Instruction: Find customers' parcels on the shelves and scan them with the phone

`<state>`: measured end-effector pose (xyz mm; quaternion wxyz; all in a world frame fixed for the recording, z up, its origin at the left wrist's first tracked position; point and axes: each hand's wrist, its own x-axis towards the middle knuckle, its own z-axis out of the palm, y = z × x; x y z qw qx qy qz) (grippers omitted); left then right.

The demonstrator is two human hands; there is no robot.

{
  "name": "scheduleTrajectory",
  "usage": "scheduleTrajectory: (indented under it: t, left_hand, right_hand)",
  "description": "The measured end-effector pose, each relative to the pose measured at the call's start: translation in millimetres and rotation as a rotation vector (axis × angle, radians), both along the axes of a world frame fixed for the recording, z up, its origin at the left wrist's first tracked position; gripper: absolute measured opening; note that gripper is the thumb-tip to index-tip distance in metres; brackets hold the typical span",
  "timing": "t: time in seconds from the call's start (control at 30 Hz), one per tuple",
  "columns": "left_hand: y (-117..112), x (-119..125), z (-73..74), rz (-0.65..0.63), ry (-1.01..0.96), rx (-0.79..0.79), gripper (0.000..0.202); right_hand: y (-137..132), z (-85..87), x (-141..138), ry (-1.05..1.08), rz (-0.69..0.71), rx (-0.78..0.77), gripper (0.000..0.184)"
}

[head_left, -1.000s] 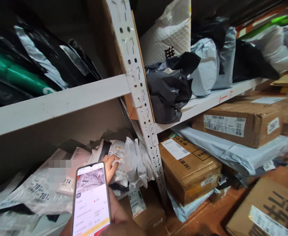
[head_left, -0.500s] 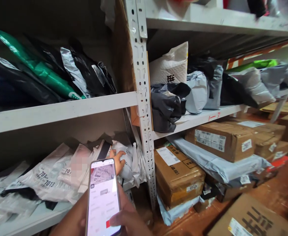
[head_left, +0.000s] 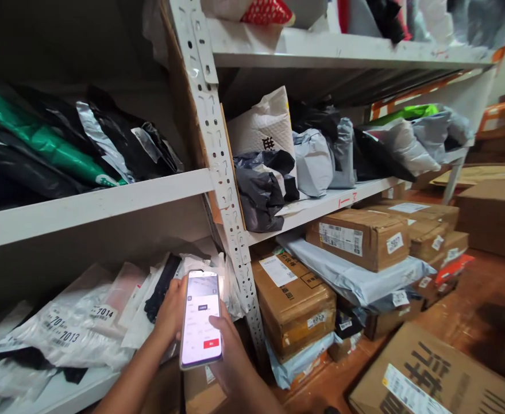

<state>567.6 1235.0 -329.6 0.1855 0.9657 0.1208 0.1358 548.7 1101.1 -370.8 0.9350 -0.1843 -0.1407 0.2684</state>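
Observation:
My right hand [head_left: 228, 345] grips a smartphone [head_left: 200, 328] upright, its thumb over the lit screen. The screen shows a small picture at the top, lines of text and a red button low down. Just left of the phone is my left hand [head_left: 169, 310], beside a dark, narrow package [head_left: 162, 286] on the lower shelf. Its fingertips are mostly hidden behind the phone, so what they hold is not visible. White plastic mailing bags [head_left: 66, 325], some printed 7013 and 7014, lean in a row to the left.
A perforated white post [head_left: 218, 161] divides the shelving. Black and green mailing bags [head_left: 58, 144] lie on the upper left shelf. Right of the post, bags fill a shelf [head_left: 321, 210] marked in red. Cardboard boxes [head_left: 295, 310] are stacked below, and a large box [head_left: 428, 374] lies in front.
My left hand has drawn back from the white packages at the post toward the phone. The thumb has moved up off the red button. The view has shifted right.

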Motion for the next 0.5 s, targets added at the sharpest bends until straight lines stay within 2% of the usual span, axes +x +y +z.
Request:
scheduleTrajectory:
  t: [0.17, 0.27, 0.5]
  left_hand:
    - [-2, 1, 0.7, -0.031, 0.054, 0.109, 0.032]
    - [-3, 1, 2.4, -0.057, 0.085, 0.165, 0.03]
    - [-5, 0, 3.0, 0.006, 0.108, 0.149, 0.032]
  right_hand:
    - [-4, 7.1, 4, 0.011, -0.028, 0.008, 0.048]
    - [-7, 13.0, 4, 0.007, -0.028, 0.016, 0.048]
    - [-8, 14.0, 4, -0.005, -0.031, 0.037, 0.045]
